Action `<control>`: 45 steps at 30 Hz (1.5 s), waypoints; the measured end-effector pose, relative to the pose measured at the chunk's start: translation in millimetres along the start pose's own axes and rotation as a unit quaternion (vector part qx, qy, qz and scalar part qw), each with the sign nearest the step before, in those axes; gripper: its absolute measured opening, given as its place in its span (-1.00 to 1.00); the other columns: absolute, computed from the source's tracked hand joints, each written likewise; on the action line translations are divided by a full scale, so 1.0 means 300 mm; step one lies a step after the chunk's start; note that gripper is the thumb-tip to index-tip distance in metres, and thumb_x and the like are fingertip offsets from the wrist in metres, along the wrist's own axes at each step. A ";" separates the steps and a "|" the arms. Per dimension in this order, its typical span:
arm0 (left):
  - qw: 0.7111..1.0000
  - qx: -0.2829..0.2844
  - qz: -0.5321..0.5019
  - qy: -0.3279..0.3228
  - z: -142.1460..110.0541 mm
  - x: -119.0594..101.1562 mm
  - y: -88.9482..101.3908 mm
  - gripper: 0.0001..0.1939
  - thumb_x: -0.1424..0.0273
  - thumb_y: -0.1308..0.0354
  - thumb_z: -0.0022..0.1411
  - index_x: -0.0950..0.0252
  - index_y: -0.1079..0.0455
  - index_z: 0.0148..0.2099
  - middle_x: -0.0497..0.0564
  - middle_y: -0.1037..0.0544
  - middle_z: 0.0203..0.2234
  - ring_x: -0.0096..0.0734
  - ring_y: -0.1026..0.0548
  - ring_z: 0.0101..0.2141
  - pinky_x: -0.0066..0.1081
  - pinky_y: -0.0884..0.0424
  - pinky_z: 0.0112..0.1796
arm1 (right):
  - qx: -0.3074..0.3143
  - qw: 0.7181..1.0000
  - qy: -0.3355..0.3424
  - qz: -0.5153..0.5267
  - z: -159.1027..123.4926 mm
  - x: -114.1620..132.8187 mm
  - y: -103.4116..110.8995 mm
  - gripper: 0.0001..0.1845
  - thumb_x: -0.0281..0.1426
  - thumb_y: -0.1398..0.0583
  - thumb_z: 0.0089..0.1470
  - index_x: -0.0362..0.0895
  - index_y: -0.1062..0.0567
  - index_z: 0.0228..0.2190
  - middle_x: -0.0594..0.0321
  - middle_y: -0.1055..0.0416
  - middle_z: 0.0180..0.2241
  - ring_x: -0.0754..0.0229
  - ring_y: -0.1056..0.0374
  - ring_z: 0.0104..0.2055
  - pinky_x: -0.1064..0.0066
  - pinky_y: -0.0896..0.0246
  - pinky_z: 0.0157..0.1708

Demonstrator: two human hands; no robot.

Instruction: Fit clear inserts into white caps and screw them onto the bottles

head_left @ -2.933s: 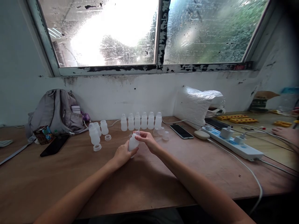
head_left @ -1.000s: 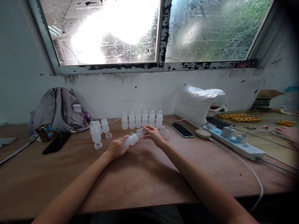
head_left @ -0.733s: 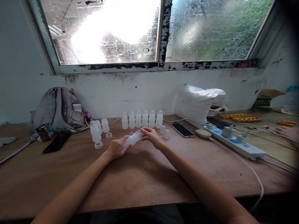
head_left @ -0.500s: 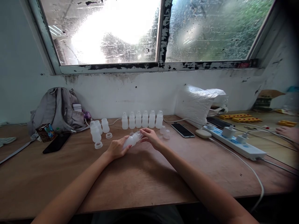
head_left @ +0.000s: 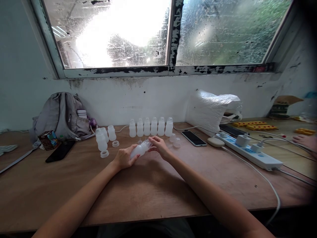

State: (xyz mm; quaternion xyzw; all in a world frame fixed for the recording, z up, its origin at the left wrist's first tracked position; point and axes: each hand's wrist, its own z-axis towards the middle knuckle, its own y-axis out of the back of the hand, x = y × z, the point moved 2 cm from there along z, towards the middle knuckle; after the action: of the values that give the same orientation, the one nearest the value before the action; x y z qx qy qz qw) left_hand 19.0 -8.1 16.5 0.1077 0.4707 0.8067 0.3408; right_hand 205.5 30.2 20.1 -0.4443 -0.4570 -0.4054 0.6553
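My left hand (head_left: 125, 156) is wrapped round the body of a frosted white baby bottle (head_left: 138, 150), which lies tilted with its top to the right. The fingers of my right hand (head_left: 158, 145) are closed on the clear cap (head_left: 146, 143) at that top end. Behind my hands several capped baby bottles (head_left: 154, 126) stand in a row by the wall. Left of them are several bottles without caps (head_left: 102, 142), with two white collar rings (head_left: 104, 154) in front. Two loose clear caps (head_left: 176, 142) rest just right of my right hand.
A grey backpack (head_left: 61, 114), a drink carton (head_left: 48, 140) and a black phone (head_left: 60, 151) are at left. To the right lie another phone (head_left: 193, 138), a beige puck (head_left: 215, 142), a power strip (head_left: 260, 160) with cables, and a white bag (head_left: 205, 110). Another person's hand (head_left: 305, 140) shows at far right.
Almost nothing differs. Both hands keep their hold on the bottle and cap, with at most a tiny shift of the fingers.
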 end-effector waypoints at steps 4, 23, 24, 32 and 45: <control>0.999 0.003 -0.034 -0.041 0.000 -0.013 0.009 -0.57 0.21 0.05 0.08 0.21 -0.12 0.01 0.01 -0.41 -0.16 -0.33 -0.43 -0.25 -0.42 -0.33 -0.29 | 0.032 0.992 -0.096 0.078 -0.002 0.008 0.002 -0.54 -0.02 -0.03 -0.11 -0.19 -0.37 -0.59 0.24 -0.30 -0.54 0.29 -0.23 -0.53 0.44 -0.20 -0.58; 0.990 0.086 -0.095 -0.052 -0.009 -0.031 0.001 -0.61 0.19 0.04 0.06 0.23 -0.21 -0.06 -0.02 -0.46 -0.30 -0.39 -0.43 -0.34 -0.47 -0.30 -0.33 | 0.150 0.961 -0.214 0.091 -0.024 -0.074 -0.023 -0.44 0.01 0.01 -0.10 -0.24 -0.42 -0.63 0.25 -0.28 -0.70 0.32 -0.16 -0.66 0.50 -0.01 -0.65; 0.991 0.086 -0.093 -0.051 -0.010 -0.031 0.000 -0.61 0.19 0.04 0.06 0.23 -0.21 -0.07 -0.02 -0.46 -0.30 -0.39 -0.43 -0.35 -0.47 -0.30 -0.34 | 0.151 0.960 -0.216 0.096 -0.024 -0.074 -0.025 -0.45 0.00 0.00 -0.10 -0.24 -0.41 -0.64 0.25 -0.28 -0.70 0.32 -0.16 -0.66 0.50 -0.01 -0.65; 0.992 0.081 -0.084 -0.050 -0.010 -0.044 -0.002 -0.63 0.18 0.04 0.06 0.24 -0.23 -0.11 -0.03 -0.47 -0.40 -0.40 -0.43 -0.43 -0.49 -0.28 -0.41 | 0.144 0.961 -0.216 0.094 -0.030 -0.076 -0.026 -0.52 -0.07 -0.03 -0.09 -0.23 -0.39 -0.66 0.27 -0.26 -0.71 0.34 -0.13 -0.67 0.51 0.02 -0.66; 0.994 0.068 -0.089 -0.012 -0.003 -0.072 0.006 -0.67 0.21 0.06 0.07 0.24 -0.27 -0.14 -0.03 -0.49 -0.40 -0.39 -0.45 -0.41 -0.48 -0.29 -0.38 | 0.121 0.964 -0.200 0.129 -0.026 -0.099 -0.022 -0.67 -0.25 -0.06 -0.11 -0.24 -0.38 -0.67 0.28 -0.25 -0.70 0.35 -0.12 -0.67 0.50 0.04 -0.64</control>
State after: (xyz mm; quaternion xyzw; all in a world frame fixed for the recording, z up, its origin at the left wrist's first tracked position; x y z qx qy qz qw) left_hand 33.9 -23.3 20.6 0.0979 0.5280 0.7378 0.4090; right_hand 193.6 24.7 -8.5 -0.4890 -0.5632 -0.1616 0.6462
